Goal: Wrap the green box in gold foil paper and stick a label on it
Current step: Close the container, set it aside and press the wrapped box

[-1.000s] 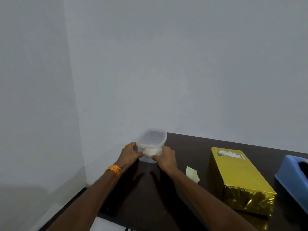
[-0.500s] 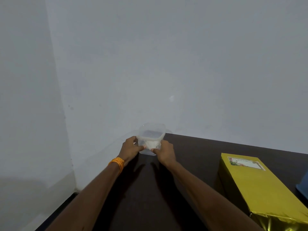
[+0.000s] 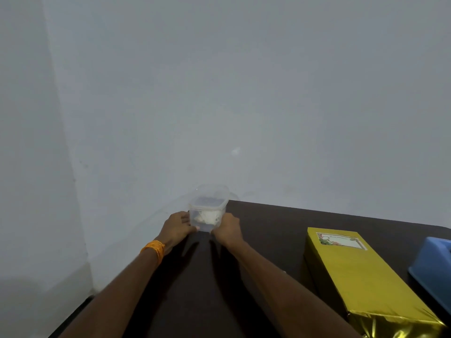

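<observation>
A box wrapped in gold foil lies on the dark table at the right, with a white printed label stuck near its far end. At the table's far left corner stands a small clear plastic container with white scraps inside. My left hand grips its left side and my right hand grips its right side. The lid looks raised at the back of the container, blurred against the wall.
A blue plastic object sits at the right edge, just beyond the gold box. White walls meet in a corner at the left behind the table. An orange band is on my left wrist.
The container's lid, flat and closed a second ago, now appears lifted at the back. The view has swung left and back, and the small pale paper slip near the box is out of sight.
</observation>
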`<state>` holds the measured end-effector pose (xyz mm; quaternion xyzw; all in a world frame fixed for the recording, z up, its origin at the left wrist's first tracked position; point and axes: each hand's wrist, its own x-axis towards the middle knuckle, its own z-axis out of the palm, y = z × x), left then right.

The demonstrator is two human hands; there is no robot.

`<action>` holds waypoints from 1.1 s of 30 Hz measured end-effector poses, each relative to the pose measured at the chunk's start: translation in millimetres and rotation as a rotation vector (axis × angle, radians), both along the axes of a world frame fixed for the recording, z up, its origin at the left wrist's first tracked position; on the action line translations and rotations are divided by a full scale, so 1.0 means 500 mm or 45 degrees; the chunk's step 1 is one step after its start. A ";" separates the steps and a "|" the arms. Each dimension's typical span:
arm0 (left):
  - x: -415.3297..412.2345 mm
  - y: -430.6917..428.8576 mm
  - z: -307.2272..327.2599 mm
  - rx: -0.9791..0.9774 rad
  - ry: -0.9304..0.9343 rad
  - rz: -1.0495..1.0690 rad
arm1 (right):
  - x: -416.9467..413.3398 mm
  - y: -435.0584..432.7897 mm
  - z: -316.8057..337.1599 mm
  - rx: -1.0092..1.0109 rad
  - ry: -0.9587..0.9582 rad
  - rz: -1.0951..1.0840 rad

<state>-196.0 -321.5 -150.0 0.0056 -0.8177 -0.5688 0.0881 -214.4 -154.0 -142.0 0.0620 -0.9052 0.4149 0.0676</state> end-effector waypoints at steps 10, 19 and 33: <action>0.115 0.043 0.030 -0.058 0.229 0.386 | 0.102 0.038 0.033 0.085 -0.009 -0.050; 0.214 0.188 0.126 -0.005 0.369 0.111 | 0.260 0.163 0.141 0.170 0.374 -0.068; 0.334 0.585 0.204 0.036 0.416 -0.329 | 0.432 0.533 0.188 0.081 0.530 -0.439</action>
